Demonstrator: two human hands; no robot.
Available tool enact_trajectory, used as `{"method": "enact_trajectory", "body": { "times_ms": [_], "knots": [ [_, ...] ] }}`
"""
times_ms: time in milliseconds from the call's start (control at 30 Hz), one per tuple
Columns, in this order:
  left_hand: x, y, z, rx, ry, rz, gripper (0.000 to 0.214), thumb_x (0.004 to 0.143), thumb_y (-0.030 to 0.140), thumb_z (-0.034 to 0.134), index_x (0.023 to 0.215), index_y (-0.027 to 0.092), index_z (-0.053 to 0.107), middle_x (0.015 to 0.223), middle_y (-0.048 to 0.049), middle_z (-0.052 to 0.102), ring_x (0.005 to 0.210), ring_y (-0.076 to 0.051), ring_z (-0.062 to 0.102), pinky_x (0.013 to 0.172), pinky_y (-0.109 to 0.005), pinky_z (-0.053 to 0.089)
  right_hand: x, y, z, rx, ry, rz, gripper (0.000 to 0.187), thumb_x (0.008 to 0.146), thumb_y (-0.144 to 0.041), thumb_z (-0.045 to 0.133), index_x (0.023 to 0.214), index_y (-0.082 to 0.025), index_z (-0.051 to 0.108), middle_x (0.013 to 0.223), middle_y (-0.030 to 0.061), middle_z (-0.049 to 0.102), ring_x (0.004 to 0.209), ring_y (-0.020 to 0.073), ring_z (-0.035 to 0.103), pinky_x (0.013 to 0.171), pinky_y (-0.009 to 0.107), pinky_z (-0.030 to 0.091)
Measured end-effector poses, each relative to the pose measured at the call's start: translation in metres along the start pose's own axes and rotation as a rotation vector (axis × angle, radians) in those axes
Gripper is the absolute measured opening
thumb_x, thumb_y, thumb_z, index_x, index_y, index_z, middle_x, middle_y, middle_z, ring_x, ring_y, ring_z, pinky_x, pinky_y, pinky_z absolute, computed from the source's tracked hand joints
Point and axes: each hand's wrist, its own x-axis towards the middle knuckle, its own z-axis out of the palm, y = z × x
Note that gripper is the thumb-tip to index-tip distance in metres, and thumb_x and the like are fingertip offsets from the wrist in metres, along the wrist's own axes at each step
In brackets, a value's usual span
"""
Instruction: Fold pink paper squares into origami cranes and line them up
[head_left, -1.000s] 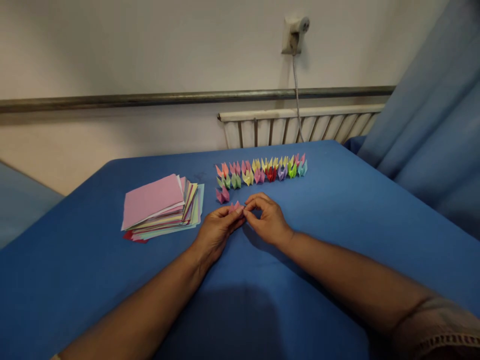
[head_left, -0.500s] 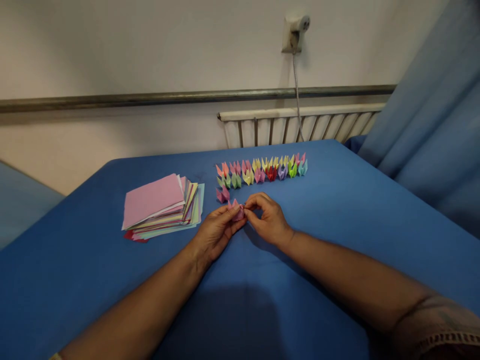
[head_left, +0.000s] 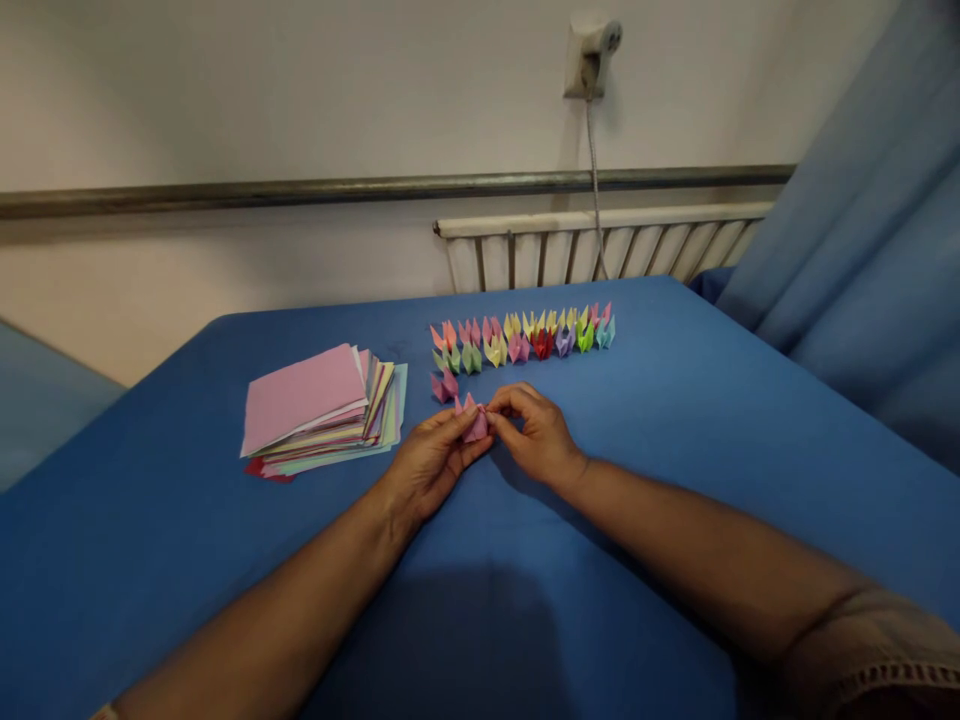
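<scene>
A pink origami crane point(head_left: 475, 423) is held between my two hands above the blue table. My left hand point(head_left: 437, 448) grips it from the left, thumb on top and fingers underneath. With thumb and forefinger, my right hand point(head_left: 538, 432) pinches its right end; the fingertips cover that part. Just beyond my left fingers stands a darker pink paper crane point(head_left: 445, 386). Behind it are two rows of small folded cranes in several colours, among them a red crane point(head_left: 542, 345) and a light blue crane point(head_left: 605, 332).
A stack of coloured paper sheets point(head_left: 307, 400) lies left of my hands on the blue table cover point(head_left: 645, 600). Past the table's far edge are a white radiator point(head_left: 525, 226), a metal rail point(head_left: 337, 190) and a wall socket with a cord point(head_left: 589, 60). A blue curtain point(head_left: 862, 220) hangs at right.
The view has shifted very slightly. Both hands stay on the pink crane, and a little more of it shows between the fingers now.
</scene>
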Motion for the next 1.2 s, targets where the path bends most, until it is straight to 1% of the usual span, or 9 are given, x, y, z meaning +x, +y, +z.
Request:
{"method": "enact_trajectory", "body": {
  "times_ms": [167, 300, 400, 500, 633, 833, 1000, 1100, 1200],
  "knots": [
    [-0.001, 0.001, 0.003, 0.039, 0.009, -0.017, 0.008, 0.082, 0.016, 0.066, 0.081, 0.009, 0.069, 0.076, -0.0043, 0.068, 0.069, -0.011, 0.065, 0.066, -0.022, 0.058, 0.001, 0.000, -0.001, 0.007, 0.005, 0.019, 0.012, 0.082, -0.015, 0.057, 0.091, -0.021, 0.061, 0.087, 0.0012, 0.060, 0.073, 0.0131, 0.058, 0.072, 0.027, 0.049],
    [0.000, 0.001, 0.002, 0.068, -0.021, -0.032, 0.009, 0.082, 0.018, 0.067, 0.082, 0.009, 0.071, 0.077, -0.0048, 0.069, 0.068, -0.010, 0.065, 0.065, -0.020, 0.058, 0.001, 0.003, -0.001, 0.040, 0.001, 0.013, 0.014, 0.082, -0.014, 0.057, 0.093, -0.021, 0.063, 0.087, 0.0007, 0.060, 0.071, 0.0122, 0.058, 0.070, 0.027, 0.049],
    [0.000, 0.001, 0.000, 0.090, -0.059, -0.048, 0.011, 0.083, 0.019, 0.066, 0.082, 0.010, 0.071, 0.079, -0.0054, 0.069, 0.068, -0.010, 0.065, 0.066, -0.020, 0.058, 0.001, 0.007, 0.000, 0.095, -0.012, 0.021, 0.013, 0.084, -0.016, 0.056, 0.091, -0.022, 0.065, 0.085, 0.0006, 0.061, 0.072, 0.0122, 0.059, 0.068, 0.025, 0.049],
    [0.000, 0.002, -0.001, 0.113, -0.072, -0.064, 0.011, 0.083, 0.019, 0.066, 0.083, 0.010, 0.072, 0.080, -0.0060, 0.070, 0.069, -0.011, 0.066, 0.065, -0.020, 0.058, 0.002, 0.009, -0.001, 0.115, -0.030, 0.028, 0.012, 0.087, -0.018, 0.055, 0.090, -0.022, 0.066, 0.084, 0.0006, 0.062, 0.076, 0.0132, 0.061, 0.070, 0.026, 0.049],
    [-0.001, 0.002, 0.001, 0.136, -0.051, -0.077, 0.010, 0.082, 0.019, 0.067, 0.085, 0.011, 0.072, 0.081, -0.0061, 0.070, 0.072, -0.013, 0.068, 0.063, -0.020, 0.057, 0.003, 0.008, -0.004, 0.035, -0.019, -0.007, 0.014, 0.088, -0.018, 0.053, 0.092, -0.022, 0.065, 0.083, 0.0012, 0.062, 0.077, 0.0141, 0.061, 0.073, 0.027, 0.049],
    [-0.002, -0.002, 0.000, 0.166, -0.049, -0.053, 0.011, 0.077, 0.023, 0.073, 0.079, 0.012, 0.072, 0.077, -0.0043, 0.069, 0.071, -0.011, 0.065, 0.068, -0.020, 0.056, 0.002, 0.002, -0.010, -0.099, -0.056, -0.120, 0.020, 0.085, -0.013, 0.053, 0.101, -0.022, 0.060, 0.094, 0.0035, 0.062, 0.078, 0.0152, 0.060, 0.077, 0.031, 0.049],
    [-0.001, -0.004, -0.002, 0.197, -0.081, -0.047, 0.019, 0.071, 0.029, 0.078, 0.075, 0.012, 0.072, 0.073, -0.0028, 0.066, 0.070, -0.009, 0.062, 0.069, -0.020, 0.055, 0.001, -0.002, -0.013, -0.179, -0.102, -0.179, 0.018, 0.085, -0.011, 0.051, 0.098, -0.022, 0.057, 0.096, 0.0047, 0.062, 0.089, 0.0184, 0.059, 0.081, 0.033, 0.047],
    [-0.002, -0.003, -0.002, 0.211, -0.091, -0.048, 0.020, 0.070, 0.031, 0.078, 0.075, 0.012, 0.072, 0.074, -0.0024, 0.066, 0.071, -0.010, 0.061, 0.070, -0.021, 0.055, 0.002, -0.003, -0.014, -0.222, -0.120, -0.207, 0.015, 0.087, -0.013, 0.050, 0.097, -0.022, 0.057, 0.096, 0.0048, 0.062, 0.090, 0.0187, 0.059, 0.081, 0.033, 0.046],
    [-0.003, -0.003, -0.001, 0.207, -0.076, -0.048, 0.020, 0.070, 0.030, 0.079, 0.075, 0.012, 0.071, 0.074, -0.0020, 0.066, 0.072, -0.010, 0.061, 0.071, -0.021, 0.054, 0.002, -0.004, -0.014, -0.274, -0.121, -0.214, 0.011, 0.088, -0.015, 0.050, 0.092, -0.022, 0.058, 0.094, 0.0049, 0.063, 0.089, 0.0189, 0.059, 0.081, 0.034, 0.045]
  ]
}}
